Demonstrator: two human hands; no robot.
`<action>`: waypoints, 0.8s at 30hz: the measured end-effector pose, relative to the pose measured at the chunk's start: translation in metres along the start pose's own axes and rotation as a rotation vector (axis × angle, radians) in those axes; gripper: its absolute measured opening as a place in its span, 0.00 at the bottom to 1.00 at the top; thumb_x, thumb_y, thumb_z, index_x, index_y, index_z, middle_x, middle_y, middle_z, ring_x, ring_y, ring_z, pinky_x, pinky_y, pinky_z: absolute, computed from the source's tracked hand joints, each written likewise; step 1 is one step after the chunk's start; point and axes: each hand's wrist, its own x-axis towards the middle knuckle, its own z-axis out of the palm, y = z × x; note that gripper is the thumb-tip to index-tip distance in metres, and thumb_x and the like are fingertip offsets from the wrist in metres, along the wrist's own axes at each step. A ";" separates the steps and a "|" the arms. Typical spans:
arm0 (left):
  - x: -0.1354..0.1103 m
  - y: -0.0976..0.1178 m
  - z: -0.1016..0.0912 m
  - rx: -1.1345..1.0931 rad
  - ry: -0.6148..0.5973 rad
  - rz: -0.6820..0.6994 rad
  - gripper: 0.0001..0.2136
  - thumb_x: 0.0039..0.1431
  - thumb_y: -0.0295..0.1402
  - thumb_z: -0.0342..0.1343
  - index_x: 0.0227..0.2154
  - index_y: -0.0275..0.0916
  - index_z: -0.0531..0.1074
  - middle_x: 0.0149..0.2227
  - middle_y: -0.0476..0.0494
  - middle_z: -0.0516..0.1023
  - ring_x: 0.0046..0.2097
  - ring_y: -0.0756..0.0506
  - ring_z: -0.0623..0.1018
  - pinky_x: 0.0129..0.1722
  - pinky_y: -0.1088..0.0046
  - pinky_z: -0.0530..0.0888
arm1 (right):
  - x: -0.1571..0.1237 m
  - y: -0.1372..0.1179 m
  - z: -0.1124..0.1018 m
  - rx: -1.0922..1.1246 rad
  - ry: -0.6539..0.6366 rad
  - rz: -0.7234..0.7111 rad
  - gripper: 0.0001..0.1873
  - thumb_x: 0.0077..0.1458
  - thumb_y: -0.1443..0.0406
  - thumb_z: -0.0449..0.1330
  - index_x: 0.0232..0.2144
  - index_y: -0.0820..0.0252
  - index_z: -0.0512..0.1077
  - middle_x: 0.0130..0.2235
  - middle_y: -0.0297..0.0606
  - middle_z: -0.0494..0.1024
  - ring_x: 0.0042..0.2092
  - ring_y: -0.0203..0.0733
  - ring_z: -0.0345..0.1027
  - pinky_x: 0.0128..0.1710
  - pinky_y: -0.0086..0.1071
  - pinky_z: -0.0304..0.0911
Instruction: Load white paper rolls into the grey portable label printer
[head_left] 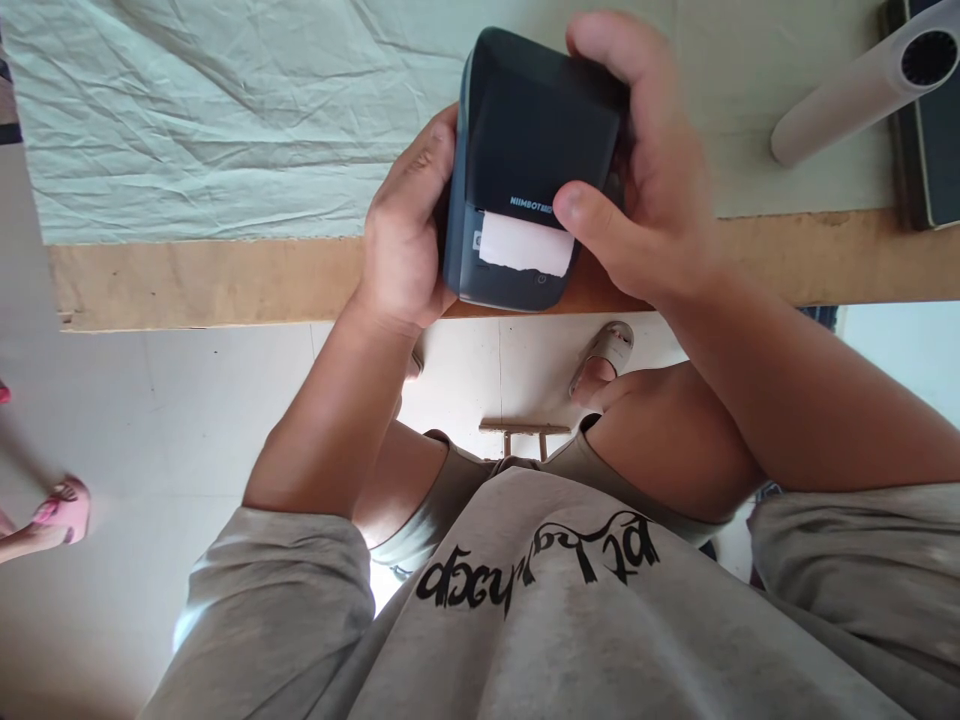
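Soft grey shirt (517, 640) nearest, then the table's bare wood edge (210, 285). Over it, a boxy, round-cornered dark printer (540, 130): left hand (409, 225) cupped round one side, right hand (660, 190) half-curled gripping the other, thumb by ragged white paper (525, 243). Farther: crinkly pale-green cloth (225, 120), smooth pale cylinder (847, 105) right.

Left grip (401, 230): most fingers hidden behind printer (540, 120)
Logo (529, 205): end too small to read
Dark case (937, 150): cut off, upper right
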 end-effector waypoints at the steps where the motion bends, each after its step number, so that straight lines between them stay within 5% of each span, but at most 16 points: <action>1: 0.000 0.000 0.000 -0.005 0.017 0.020 0.15 0.62 0.34 0.39 0.33 0.43 0.72 0.32 0.46 0.74 0.49 0.43 0.68 0.47 0.72 0.65 | 0.000 -0.001 0.000 -0.010 -0.005 -0.016 0.28 0.52 0.56 0.52 0.55 0.51 0.53 0.56 0.33 0.58 0.60 0.38 0.51 0.59 0.35 0.57; 7: 0.002 -0.003 0.007 -0.017 0.046 0.150 0.14 0.61 0.32 0.40 0.27 0.40 0.70 0.25 0.48 0.67 0.32 0.47 0.72 0.33 0.72 0.67 | 0.000 0.001 -0.002 -0.087 -0.050 -0.091 0.31 0.51 0.54 0.52 0.56 0.46 0.49 0.59 0.29 0.54 0.63 0.37 0.45 0.64 0.37 0.50; 13: 0.002 0.000 0.004 0.036 0.047 0.102 0.09 0.57 0.29 0.46 0.27 0.42 0.70 0.28 0.46 0.72 0.38 0.44 0.72 0.36 0.73 0.69 | 0.002 0.010 -0.001 -0.055 -0.051 -0.170 0.35 0.48 0.55 0.55 0.56 0.50 0.48 0.58 0.33 0.53 0.62 0.40 0.48 0.62 0.38 0.51; 18: 0.000 0.002 0.007 0.076 0.022 0.024 0.17 0.61 0.38 0.35 0.32 0.44 0.71 0.38 0.46 0.75 0.47 0.42 0.72 0.40 0.71 0.71 | -0.001 -0.002 -0.005 -0.173 0.073 -0.043 0.34 0.46 0.50 0.55 0.53 0.55 0.54 0.54 0.38 0.58 0.54 0.42 0.57 0.44 0.33 0.66; 21: -0.001 0.000 0.010 0.117 0.038 0.042 0.13 0.60 0.38 0.41 0.31 0.45 0.71 0.36 0.48 0.74 0.44 0.44 0.74 0.37 0.72 0.71 | 0.003 -0.014 -0.013 -0.308 0.208 0.030 0.28 0.47 0.49 0.55 0.47 0.55 0.60 0.42 0.37 0.65 0.42 0.39 0.63 0.35 0.32 0.64; 24: -0.001 -0.001 0.009 0.076 0.041 0.085 0.06 0.57 0.31 0.47 0.31 0.43 0.69 0.30 0.50 0.71 0.35 0.48 0.73 0.33 0.73 0.68 | 0.013 -0.023 -0.020 -0.315 0.356 0.077 0.17 0.52 0.51 0.52 0.26 0.58 0.62 0.23 0.32 0.58 0.30 0.31 0.63 0.34 0.30 0.62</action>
